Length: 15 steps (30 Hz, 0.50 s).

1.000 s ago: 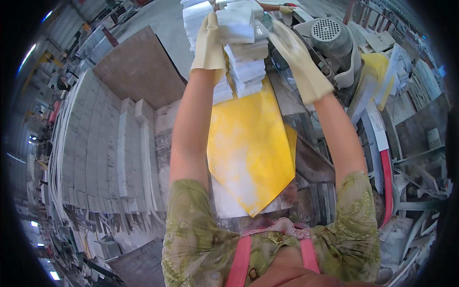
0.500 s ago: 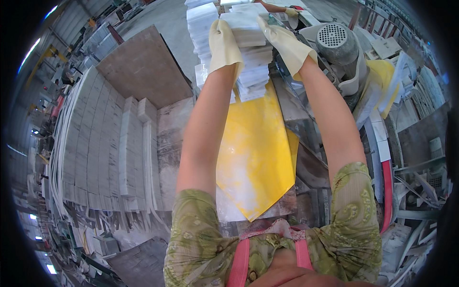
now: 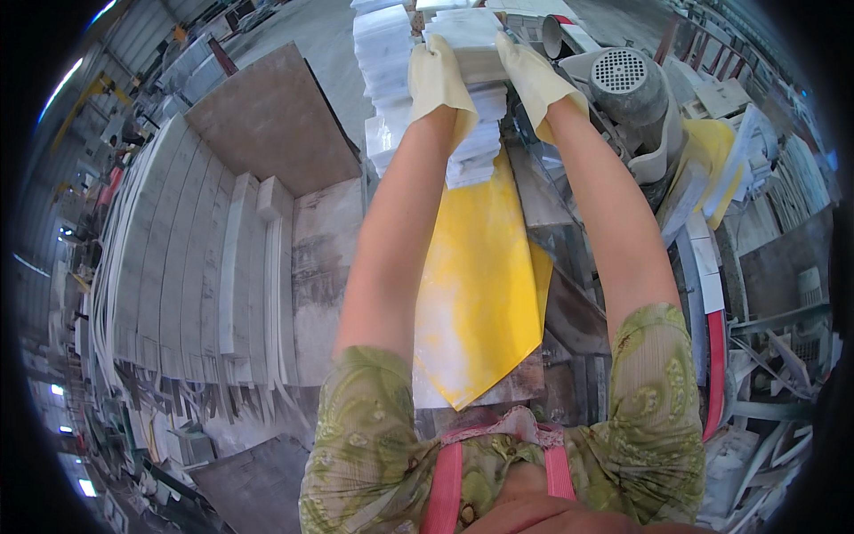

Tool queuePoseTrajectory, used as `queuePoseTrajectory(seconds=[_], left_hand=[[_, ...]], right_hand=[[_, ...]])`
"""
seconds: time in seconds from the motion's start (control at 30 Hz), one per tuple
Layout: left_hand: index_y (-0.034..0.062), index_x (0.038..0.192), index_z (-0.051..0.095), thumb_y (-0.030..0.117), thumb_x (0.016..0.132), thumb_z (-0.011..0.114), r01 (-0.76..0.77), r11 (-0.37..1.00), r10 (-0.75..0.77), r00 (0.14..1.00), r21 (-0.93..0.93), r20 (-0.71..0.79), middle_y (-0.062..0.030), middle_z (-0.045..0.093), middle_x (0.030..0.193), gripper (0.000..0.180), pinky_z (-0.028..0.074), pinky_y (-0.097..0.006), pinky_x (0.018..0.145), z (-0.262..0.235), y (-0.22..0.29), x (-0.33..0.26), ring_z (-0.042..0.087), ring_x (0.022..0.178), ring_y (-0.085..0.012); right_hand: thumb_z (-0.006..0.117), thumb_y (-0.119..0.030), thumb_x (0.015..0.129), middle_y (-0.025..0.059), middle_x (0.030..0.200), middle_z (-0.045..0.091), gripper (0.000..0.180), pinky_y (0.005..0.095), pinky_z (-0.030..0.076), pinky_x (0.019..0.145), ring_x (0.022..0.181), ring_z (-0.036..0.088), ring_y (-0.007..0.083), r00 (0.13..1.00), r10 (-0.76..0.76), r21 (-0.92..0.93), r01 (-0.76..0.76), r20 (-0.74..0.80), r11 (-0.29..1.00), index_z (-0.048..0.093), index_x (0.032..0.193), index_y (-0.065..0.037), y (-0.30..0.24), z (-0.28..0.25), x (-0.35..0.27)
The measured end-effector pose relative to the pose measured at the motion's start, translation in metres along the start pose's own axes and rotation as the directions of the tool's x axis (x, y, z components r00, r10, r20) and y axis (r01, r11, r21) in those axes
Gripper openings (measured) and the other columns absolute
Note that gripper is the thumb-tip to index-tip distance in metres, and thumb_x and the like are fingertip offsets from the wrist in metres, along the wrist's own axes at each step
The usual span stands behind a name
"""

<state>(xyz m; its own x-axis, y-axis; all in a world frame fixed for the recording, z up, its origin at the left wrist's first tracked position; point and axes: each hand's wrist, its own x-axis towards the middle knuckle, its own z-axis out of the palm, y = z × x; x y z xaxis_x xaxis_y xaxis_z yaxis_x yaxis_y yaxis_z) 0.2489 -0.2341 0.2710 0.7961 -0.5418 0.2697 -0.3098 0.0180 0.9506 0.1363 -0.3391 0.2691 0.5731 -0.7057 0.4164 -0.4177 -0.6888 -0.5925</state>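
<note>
Both my hands wear cream rubber gloves and reach far forward, arms stretched. My left hand (image 3: 438, 78) grips the left end of some white stone tiles (image 3: 470, 32) at the top of a pile. At their right end my right hand (image 3: 532, 78) is closed on them, thumb on top. Below, the rest of the tile pile (image 3: 479, 147) stands in slightly uneven layers. Another tall stack of white tiles (image 3: 382, 49) rises just left of my left hand. Under the near end of the pile lies a dusty yellow sheet (image 3: 485, 285).
A grey motor (image 3: 627, 93) stands close to the right of my right hand. On the left is a block of long stone strips (image 3: 160, 267) with an upright brown board (image 3: 271, 125) behind it. A red strip (image 3: 716, 374) runs along the right side.
My left hand has shifted right and slightly down, closer to my right hand, along with the tiles. Another person's gloved hand behind the pile is no longer visible.
</note>
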Motion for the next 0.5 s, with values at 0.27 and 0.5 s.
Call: queuePoseTrajectory(seconds=[0.27, 0.5], left_hand=[[0.0069, 0.124, 0.064, 0.036, 0.102, 0.048, -0.125, 0.946, 0.098, 0.990, -0.299, -0.104, -0.0091, 0.067, 0.124, 0.040, 0.047, -0.035, 0.097, -0.109, -0.049, -0.077, 0.061, 0.111, -0.0208], [0.0053, 0.127, 0.067, 0.022, 0.101, 0.052, 0.283, 0.898, -0.364, 0.908, 0.338, 0.207, -0.0107, 0.067, 0.130, 0.034, 0.045, -0.030, 0.102, -0.175, -0.173, -0.264, 0.061, 0.120, -0.0178]], right_hand=[[0.046, -0.020, 0.105, 0.0143, 0.124, 0.067, 0.034, 0.0355, 0.044, 0.105, 0.121, 0.061, 0.0275, 0.718, -0.586, -0.014, 0.628, -0.376, 0.778, 0.062, 0.131, -0.004, 0.027, -0.043, -0.108], [0.062, -0.016, 0.098, 0.0160, 0.132, 0.064, 0.034, 0.0357, 0.040, 0.110, 0.128, 0.057, 0.0264, 0.957, 0.203, 0.343, -0.265, 0.207, 0.901, 0.064, 0.128, 0.000, 0.140, -0.006, -0.382]])
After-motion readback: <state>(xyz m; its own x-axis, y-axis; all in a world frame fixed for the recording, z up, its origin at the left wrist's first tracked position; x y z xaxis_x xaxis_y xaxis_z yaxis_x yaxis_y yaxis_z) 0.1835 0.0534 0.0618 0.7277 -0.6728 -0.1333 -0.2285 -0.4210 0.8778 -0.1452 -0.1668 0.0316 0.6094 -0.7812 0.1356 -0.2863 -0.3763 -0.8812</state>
